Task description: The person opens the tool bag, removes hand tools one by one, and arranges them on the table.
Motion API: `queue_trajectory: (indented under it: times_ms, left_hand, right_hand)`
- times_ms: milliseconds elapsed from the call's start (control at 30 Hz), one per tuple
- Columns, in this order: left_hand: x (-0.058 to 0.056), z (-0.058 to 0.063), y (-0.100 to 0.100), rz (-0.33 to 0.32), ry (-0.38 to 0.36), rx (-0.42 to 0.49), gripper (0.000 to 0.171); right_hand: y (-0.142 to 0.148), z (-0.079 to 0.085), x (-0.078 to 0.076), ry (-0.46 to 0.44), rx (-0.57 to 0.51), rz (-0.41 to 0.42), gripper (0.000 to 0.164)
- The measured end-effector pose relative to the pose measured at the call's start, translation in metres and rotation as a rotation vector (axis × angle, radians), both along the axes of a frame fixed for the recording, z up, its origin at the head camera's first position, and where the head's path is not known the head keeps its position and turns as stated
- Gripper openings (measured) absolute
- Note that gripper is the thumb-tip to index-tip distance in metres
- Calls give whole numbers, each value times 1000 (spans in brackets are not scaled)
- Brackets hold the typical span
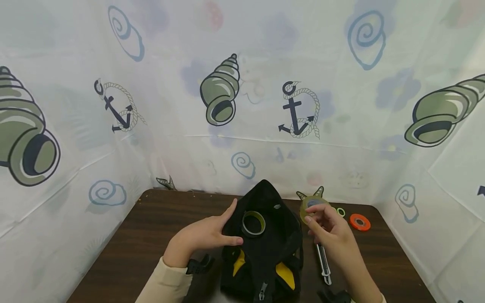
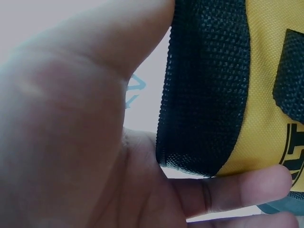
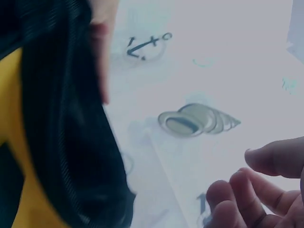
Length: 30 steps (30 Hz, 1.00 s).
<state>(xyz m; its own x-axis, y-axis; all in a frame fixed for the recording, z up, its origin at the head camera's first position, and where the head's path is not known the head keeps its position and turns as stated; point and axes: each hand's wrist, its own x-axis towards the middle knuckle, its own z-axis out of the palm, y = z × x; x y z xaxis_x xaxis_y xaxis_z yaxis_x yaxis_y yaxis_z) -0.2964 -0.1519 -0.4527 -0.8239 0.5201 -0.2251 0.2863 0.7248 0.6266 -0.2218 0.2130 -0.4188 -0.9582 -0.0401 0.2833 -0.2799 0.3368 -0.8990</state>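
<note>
A black tool bag with yellow panels (image 1: 261, 261) stands on the table with its mouth open. My left hand (image 1: 204, 235) holds the bag's left rim, thumb on the near side. In the left wrist view, its fingers (image 2: 228, 190) lie along the yellow outer side. A tape roll (image 1: 262, 219) shows against the bag's dark inside. To the bag's right, my right hand (image 1: 333, 231) has loosely bent fingers and holds nothing, as the right wrist view shows. Behind its fingertips lies a larger yellowish tape roll (image 1: 305, 211); contact between them cannot be told.
A utility knife (image 1: 323, 265) lies between the bag and my right forearm. An orange roll (image 1: 354, 219) and a small pale-green ring (image 1: 341, 209) are at the table's (image 1: 163, 235) back right. A patterned white cloth (image 1: 257, 160) hangs around the back and sides.
</note>
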Motion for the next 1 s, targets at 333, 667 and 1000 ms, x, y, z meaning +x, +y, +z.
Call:
queue_trajectory:
  times_ms: [333,667,1000]
  left_hand:
    - [0,-3,-1,2,8,-11,117]
    - [2,-1,1,2,11,0,118]
    - [2,0,0,4,7,1,118]
  right_hand:
    - [-37,16,-14,-23,30,234,31]
    - [-67,16,-38,-159,136,342,39]
    - [-94,9,-74,-291,216,306,44]
